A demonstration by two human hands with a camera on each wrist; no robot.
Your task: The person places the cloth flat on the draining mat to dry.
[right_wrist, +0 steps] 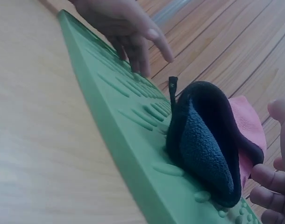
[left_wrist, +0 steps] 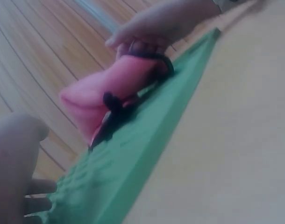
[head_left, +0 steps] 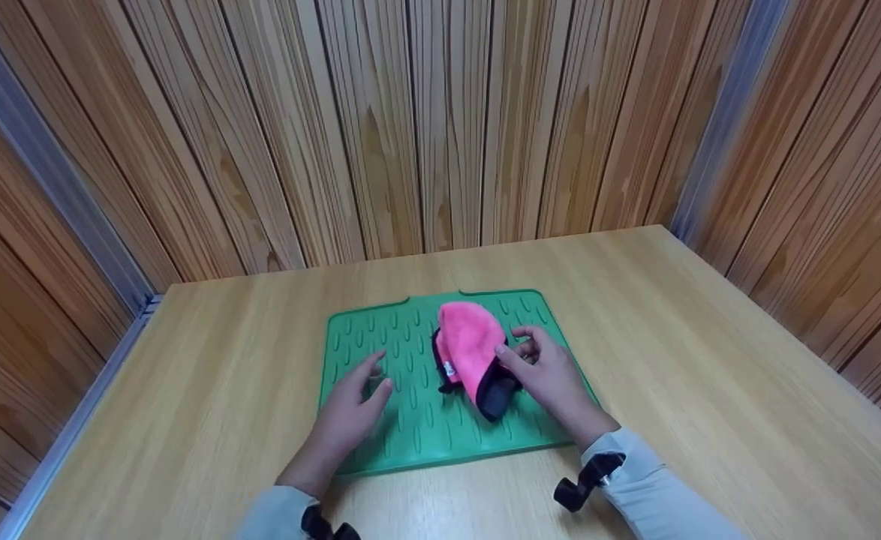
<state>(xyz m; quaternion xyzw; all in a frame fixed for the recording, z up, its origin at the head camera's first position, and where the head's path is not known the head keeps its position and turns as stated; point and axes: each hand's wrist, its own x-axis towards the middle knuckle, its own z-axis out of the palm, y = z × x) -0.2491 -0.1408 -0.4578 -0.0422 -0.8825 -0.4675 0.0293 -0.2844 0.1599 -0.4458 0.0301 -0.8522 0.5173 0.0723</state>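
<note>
A pink fleece hat-like piece (head_left: 472,341) with black trim, a dark lining and a small white label lies bunched on a green ridged mat (head_left: 410,420). In the right wrist view its dark opening (right_wrist: 205,144) gapes, with a short black tab standing up beside it. My right hand (head_left: 553,375) is at its right side, thumb tip by the pink fabric and thumb and fingers apart. My left hand (head_left: 354,405) hovers over the mat's left part, fingers loosely bent and holding nothing.
The mat rests on a light wooden table (head_left: 208,390). Wood-panelled walls (head_left: 425,127) with metal corner posts (head_left: 733,112) rise behind the table and to both sides. Dark straps (head_left: 590,480) hang at both wrists, over light sleeves.
</note>
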